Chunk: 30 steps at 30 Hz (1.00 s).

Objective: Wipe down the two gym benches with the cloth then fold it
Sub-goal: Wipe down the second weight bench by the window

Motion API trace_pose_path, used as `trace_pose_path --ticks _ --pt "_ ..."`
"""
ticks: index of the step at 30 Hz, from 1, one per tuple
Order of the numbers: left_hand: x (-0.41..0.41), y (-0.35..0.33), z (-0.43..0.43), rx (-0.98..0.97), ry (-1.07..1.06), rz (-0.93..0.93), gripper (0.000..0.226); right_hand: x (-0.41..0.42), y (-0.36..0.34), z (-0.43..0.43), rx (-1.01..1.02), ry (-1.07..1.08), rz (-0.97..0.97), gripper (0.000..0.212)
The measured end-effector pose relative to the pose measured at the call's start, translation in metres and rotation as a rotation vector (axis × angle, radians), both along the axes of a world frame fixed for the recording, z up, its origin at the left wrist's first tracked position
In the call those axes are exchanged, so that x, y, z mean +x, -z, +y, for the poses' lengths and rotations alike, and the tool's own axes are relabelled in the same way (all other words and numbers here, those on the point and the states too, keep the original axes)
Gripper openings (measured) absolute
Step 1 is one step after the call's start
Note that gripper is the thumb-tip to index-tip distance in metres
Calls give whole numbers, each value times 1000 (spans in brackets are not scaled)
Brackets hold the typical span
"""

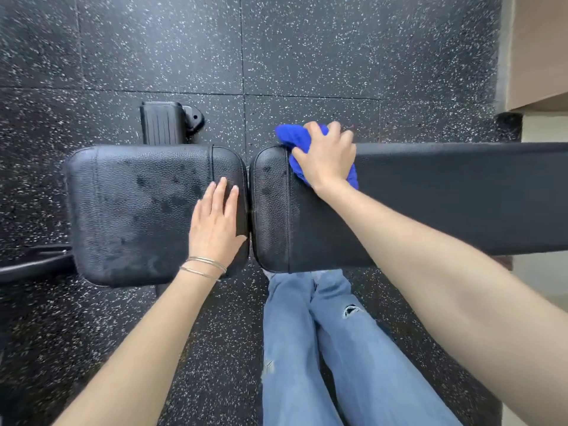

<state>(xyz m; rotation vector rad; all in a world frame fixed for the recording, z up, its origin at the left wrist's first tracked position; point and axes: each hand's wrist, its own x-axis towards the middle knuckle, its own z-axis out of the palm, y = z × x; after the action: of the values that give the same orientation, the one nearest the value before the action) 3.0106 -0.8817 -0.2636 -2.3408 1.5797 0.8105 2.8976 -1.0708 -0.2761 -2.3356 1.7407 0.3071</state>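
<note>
Black speckled rubber floor (307,41), tan wall at right edge. Two black pads end to end: short left bench pad (132,210), long right bench pad (461,195); separate benches or one frame, hard to tell. Right hand (327,158) grasps bunched blue cloth (292,135), fingers (312,128) curled over it, on long pad's far edge near its left end. Left hand (215,222) flat on short pad, fingers (222,192) released. Long pad's axis runs left-right; most of its length lies rightward of cloth, right hand nearer. Next stroke probably follows that axis.

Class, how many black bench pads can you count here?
2. The left pad lies under the left hand; the right pad runs off the frame's right edge, under the right hand gripping the blue cloth.
</note>
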Motion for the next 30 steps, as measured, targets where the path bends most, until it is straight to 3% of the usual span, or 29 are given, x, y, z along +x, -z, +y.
trace_pose_path --ticks 4,11,13,15,17,20,23,25,30 --pt "2 -4 26 48 14 -9 98 20 -2 36 -7 -271 -31 45" --pt "-13 -2 30 26 -98 -9 97 -58 -9 103 -20 -938 -100 46" --pt "-15 0 33 7 -116 -13 97 -68 -7 98 -40 -1122 -144 37" --pt "-16 1 37 -14 -116 -14 96 -63 -8 78 -50 -1234 -67 36" --pt "-16 3 42 -38 -114 -10 94 -44 -7 53 -67 -1094 19 43" --pt "-16 4 52 -28 -99 -18 92 1 -2 18 -8 -554 0 43" --pt "-17 5 62 -9 -89 -21 91 30 1 1 31 -238 -17 42" --pt "-18 4 68 2 -88 -16 91 22 1 14 10 -246 -42 45" --pt "-22 1 71 13 -122 -19 90 -70 -8 102 -36 -650 -203 47"
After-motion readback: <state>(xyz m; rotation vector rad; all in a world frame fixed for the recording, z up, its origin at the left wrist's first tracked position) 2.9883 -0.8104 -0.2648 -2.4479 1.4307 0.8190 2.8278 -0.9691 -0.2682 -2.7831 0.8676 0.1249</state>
